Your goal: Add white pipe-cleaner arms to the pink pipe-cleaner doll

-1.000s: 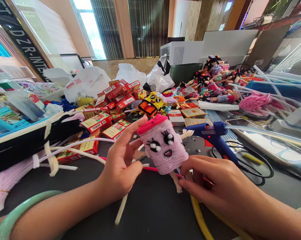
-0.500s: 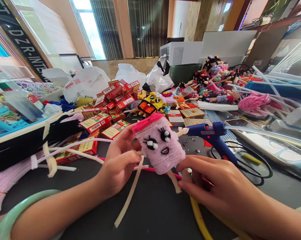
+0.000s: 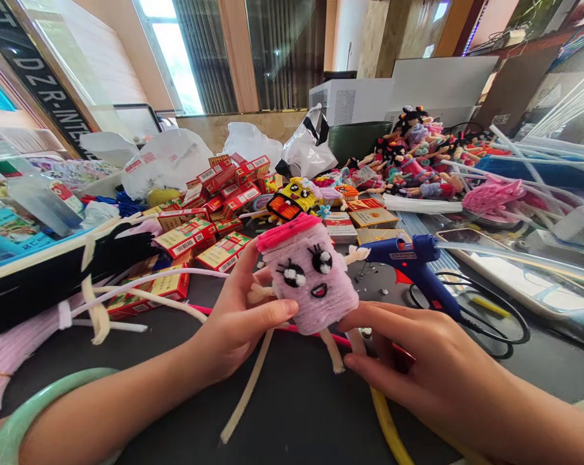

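A pink fuzzy box-shaped pipe-cleaner doll (image 3: pixel 304 310) is held up, tilted, above the dark table. It has a hot-pink top, black-and-white eyes, a small open mouth and cream arms. My left hand (image 3: pixel 234 316) grips its left side, the thumb lying on the front and the fingers behind. At the lower right corner, my right hand (image 3: pixel 408 355) has its index finger against the body and its thumb below, around a cream leg (image 3: pixel 356 341). Another cream leg (image 3: pixel 333 352) hangs beside it. A loose cream strip (image 3: pixel 248 394) extends below my left hand.
A blue glue gun (image 3: pixel 420 265) with its cable lies right of the doll. Red-and-yellow small boxes (image 3: pixel 188 237) are heaped behind left. Finished dolls (image 3: pixel 413 161) pile up at the back right. A phone (image 3: pixel 505 271) and bundled pipe cleaners (image 3: pixel 20 349) flank the work area.
My left thumb has shifted right onto the doll's front, and the doll's left arm now shows beside it. The doll has turned slightly; my right hand stays nearly in place.
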